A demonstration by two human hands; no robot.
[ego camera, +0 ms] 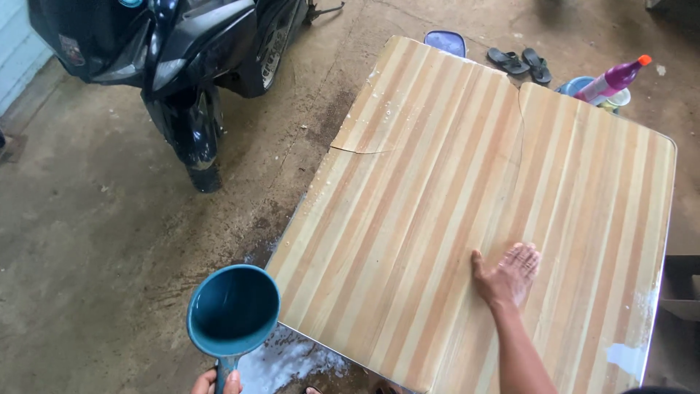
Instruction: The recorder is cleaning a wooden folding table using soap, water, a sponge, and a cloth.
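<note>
While your left hand (216, 381) grips the handle of the teal water dipper (233, 310) at the near-left corner, just off the table edge, your right hand (508, 273) lies open and flat on the striped tabletop (437, 182). The dipper's handle points back toward you, its mouth upward. Your right palm rests well to the dipper's right, and wet patches mark the concrete floor (109, 241) below.

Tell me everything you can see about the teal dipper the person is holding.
The dipper is a round, deep cup of dark teal plastic with a straight handle of the same colour. Its mouth tilts up toward the camera, and the inside looks glossy; whether it holds water cannot be told. The left hand grips the handle at the bottom edge of the view. It hangs over the concrete floor, just off the striped table's near-left corner.
</note>
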